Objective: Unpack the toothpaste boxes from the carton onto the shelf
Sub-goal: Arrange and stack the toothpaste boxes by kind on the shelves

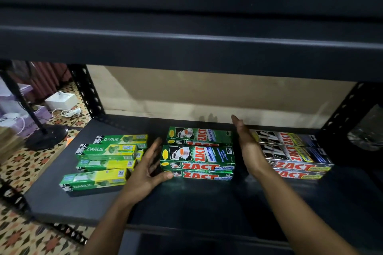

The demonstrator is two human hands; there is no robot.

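Green Zact Whitening boxes [198, 156] lie stacked in the middle of the dark shelf board [186, 198]. My left hand [147, 168] is flat and open at the stack's left end, thumb touching the lowest box. My right hand [247, 147] stands open, palm inward, at the stack's right end. Green and yellow Darlie boxes [105, 158] lie piled to the left. Silver and black Zact boxes [294, 154] sit stacked to the right. No carton is in view.
A dark upper shelf beam [186, 47] overhangs the boxes. Perforated black uprights [88, 91] stand at both sides, with a brown back panel [207, 93] behind. On the patterned floor at left are a lamp base [48, 135] and a white box [61, 100].
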